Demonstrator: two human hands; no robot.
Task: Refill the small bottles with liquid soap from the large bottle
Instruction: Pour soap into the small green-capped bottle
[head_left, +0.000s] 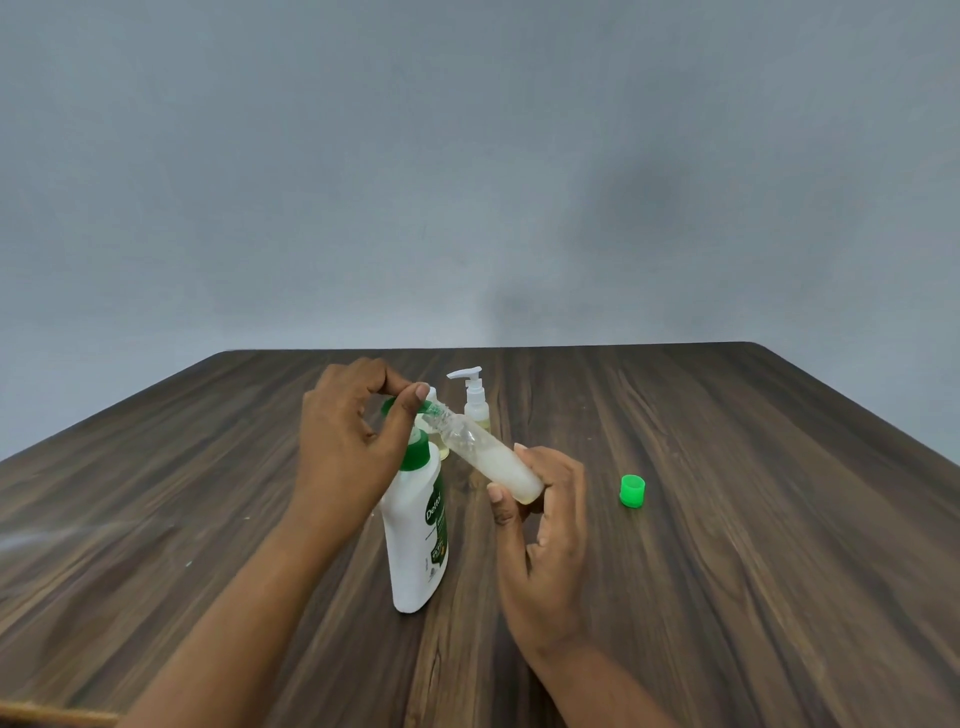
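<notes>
Fingers (366, 379) of the left hand (348, 441) curl over the green pump (418, 452) of the large bottle (415, 535), with the thumb pressing beside the nozzle. The right hand (540, 530) grips the base end of a small bottle (485, 454). This is a clear plastic tube tilted up and to the left, its open neck at the nozzle, and milky white soap fills its lower part. The large bottle is smooth white plastic with a green label, standing upright on the dark wood-grain table (727, 519). A ribbed green cap (632, 490) lies to the right, apart from the hand. A clear pump bottle (475, 402) stands farther back.
</notes>
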